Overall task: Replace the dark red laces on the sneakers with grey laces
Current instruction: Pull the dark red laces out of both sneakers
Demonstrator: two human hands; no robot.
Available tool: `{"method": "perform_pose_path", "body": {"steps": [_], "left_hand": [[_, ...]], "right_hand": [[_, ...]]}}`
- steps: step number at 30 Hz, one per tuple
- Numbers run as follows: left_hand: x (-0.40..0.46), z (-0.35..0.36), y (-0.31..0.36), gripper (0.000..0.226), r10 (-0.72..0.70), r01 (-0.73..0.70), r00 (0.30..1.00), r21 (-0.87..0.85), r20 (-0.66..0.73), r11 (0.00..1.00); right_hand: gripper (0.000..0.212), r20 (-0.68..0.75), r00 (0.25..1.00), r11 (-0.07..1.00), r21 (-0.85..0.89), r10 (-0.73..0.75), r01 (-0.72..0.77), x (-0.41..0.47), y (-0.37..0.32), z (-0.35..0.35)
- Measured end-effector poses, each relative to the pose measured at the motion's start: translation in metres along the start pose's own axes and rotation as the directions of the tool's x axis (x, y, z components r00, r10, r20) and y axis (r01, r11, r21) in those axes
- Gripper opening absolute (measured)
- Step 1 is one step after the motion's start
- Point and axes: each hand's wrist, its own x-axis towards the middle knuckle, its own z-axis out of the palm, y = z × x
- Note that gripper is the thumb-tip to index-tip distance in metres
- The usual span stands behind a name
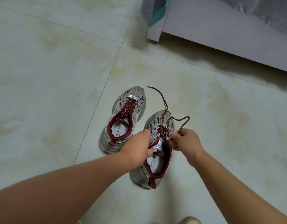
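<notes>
A person's left hand (139,143) is gripping the nearer sneaker (153,152) on the tiled floor (50,78); the right hand (184,139) is pinching its dark red lace (165,110); pulling one eyelet at a time should be avoiding snags.

The two sneakers, the left sneaker (123,120) and the right sneaker (155,152), are finished in silver and grey, with dark red collar lining and heel tabs. Their dark red laces (163,101) are flecked with white. White insoles are printed with dark lettering. The floor (50,70) is tiled in pale cream, mottled with yellowish stains.
</notes>
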Motion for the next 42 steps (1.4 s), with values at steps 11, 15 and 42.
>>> {"method": "perform_pose_path", "body": {"steps": [11, 15, 42], "left_hand": [[0.002, -0.014, 0.011, 0.069, 0.183, -0.187, 0.982, 0.266, 0.038, 0.946], [0.001, -0.012, 0.014, 0.047, 0.133, -0.122, 0.991, 0.243, -0.028, 0.962], [0.0, -0.001, 0.003, 0.027, 0.071, -0.07, 0.997, 0.045, -0.043, 0.997]], "right_hand": [[0.033, -0.217, 0.975, 0.96, -0.278, -0.039, -0.024, 0.009, -0.009, -0.031], [0.025, -0.192, 0.945, 0.83, -0.544, -0.263, 0.121, 0.0, -0.014, -0.019], [0.009, 0.115, 0.927, 0.797, -0.479, -0.358, 0.367, 0.004, -0.029, 0.012]]}}
